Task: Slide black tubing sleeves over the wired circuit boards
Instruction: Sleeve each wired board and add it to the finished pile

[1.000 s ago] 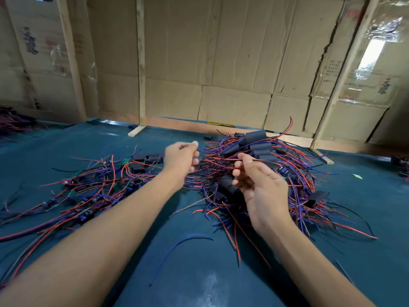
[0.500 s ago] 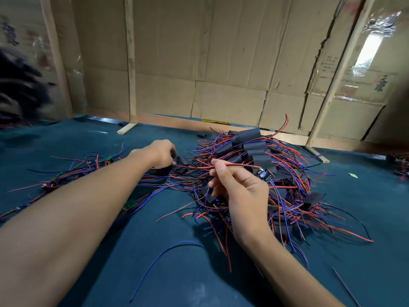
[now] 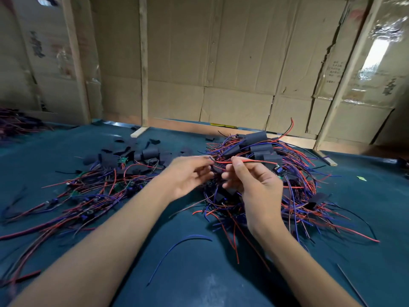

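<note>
I see my right hand point(image 3: 254, 185) pinching a thin red insulated wire point(image 3: 247, 161) between thumb and forefinger, over the tangled pile of red and blue wired boards point(image 3: 294, 185). My left hand point(image 3: 188, 176) has curled fingertips at the wire's end; whether they grip it, I cannot tell. Flat matte black tubing sleeves point(image 3: 150, 152) lie scattered on the dark teal surface point(image 3: 199, 273), left of the hands.

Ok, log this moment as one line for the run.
left hand: pinching sleeve end | right hand: pinching red wire | sleeve on board: not yet | sleeved pile: behind hands
</note>
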### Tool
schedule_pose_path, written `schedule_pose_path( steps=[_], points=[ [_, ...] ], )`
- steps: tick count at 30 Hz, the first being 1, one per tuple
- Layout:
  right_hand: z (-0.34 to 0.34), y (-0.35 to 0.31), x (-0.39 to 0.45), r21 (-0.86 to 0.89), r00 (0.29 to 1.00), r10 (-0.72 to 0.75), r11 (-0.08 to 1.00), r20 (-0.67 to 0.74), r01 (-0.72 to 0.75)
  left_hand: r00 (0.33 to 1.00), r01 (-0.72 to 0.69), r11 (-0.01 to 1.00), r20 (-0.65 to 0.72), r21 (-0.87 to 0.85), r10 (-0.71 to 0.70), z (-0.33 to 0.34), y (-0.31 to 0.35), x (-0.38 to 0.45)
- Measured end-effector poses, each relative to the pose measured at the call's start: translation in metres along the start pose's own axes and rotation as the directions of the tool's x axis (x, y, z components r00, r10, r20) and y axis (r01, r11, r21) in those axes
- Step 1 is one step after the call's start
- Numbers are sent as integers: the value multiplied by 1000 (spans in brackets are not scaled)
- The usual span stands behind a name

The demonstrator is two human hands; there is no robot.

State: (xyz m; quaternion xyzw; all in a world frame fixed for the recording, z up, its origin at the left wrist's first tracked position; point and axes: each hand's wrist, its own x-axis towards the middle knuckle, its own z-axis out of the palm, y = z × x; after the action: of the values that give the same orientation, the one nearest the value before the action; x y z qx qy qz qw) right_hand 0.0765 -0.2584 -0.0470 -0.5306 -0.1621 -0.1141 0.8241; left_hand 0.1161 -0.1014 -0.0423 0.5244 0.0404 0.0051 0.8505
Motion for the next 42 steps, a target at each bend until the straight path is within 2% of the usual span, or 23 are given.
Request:
schedule_pose_path(
  steps=[4, 5, 7, 9, 11, 13, 17, 21, 25, 30, 33, 39, 42],
  points=[
    [-6, 2, 4, -51, 999, -9, 999, -33, 7, 994, -47, 999, 96, -21, 49, 8, -11, -13],
    [-6, 4, 4, -60, 999, -8, 998, -33, 6, 995, -86, 996, 57, 4, 86, 9, -12, -14],
    [-9, 6, 4, -75, 1000, -5, 997, -24, 3, 979, -164, 986, -118, 39, 167, 10, -13, -13],
    [-10, 9, 6, -98, 1000, 2, 995, -24, -4, 937, -199, 980, -298, -25, 183, 6, -10, -11],
    [-11, 9, 7, -93, 1000, 5, 996, -25, -7, 928, -195, 969, -348, -154, 132, 5, -4, -12],
    [-10, 10, 6, -81, 1000, 8, 997, 2, -8, 949, -162, 947, -307, -277, 73, 4, 3, -14],
    [-13, 10, 7, -50, 999, -13, 999, 44, 16, 985, -145, 965, -129, -217, 119, 4, -2, -21],
    [-12, 8, 6, -8, 998, -31, 999, 58, 31, 988, -142, 962, 20, -234, 151, 4, -11, -31],
    [-14, 1, 7, 106, 996, -33, 994, 78, 24, 987, -147, 950, 28, -276, 161, 1, -12, -36],
    [-15, -6, 7, 151, 993, -10, 989, 114, -8, 987, -156, 940, -4, -304, 162, 0, -12, -38],
    [-15, -4, 6, 125, 992, -11, 992, 123, -5, 988, -144, 941, 4, -306, 152, 1, -12, -40],
    [-16, 0, 7, 45, 997, -28, 999, 68, 25, 987, -138, 969, 59, -205, 153, 4, -15, -42],
    [-17, 2, 6, -50, 994, -38, 998, 100, 43, 980, -164, 976, 89, -146, 178, 5, -16, -45]
  ],
)
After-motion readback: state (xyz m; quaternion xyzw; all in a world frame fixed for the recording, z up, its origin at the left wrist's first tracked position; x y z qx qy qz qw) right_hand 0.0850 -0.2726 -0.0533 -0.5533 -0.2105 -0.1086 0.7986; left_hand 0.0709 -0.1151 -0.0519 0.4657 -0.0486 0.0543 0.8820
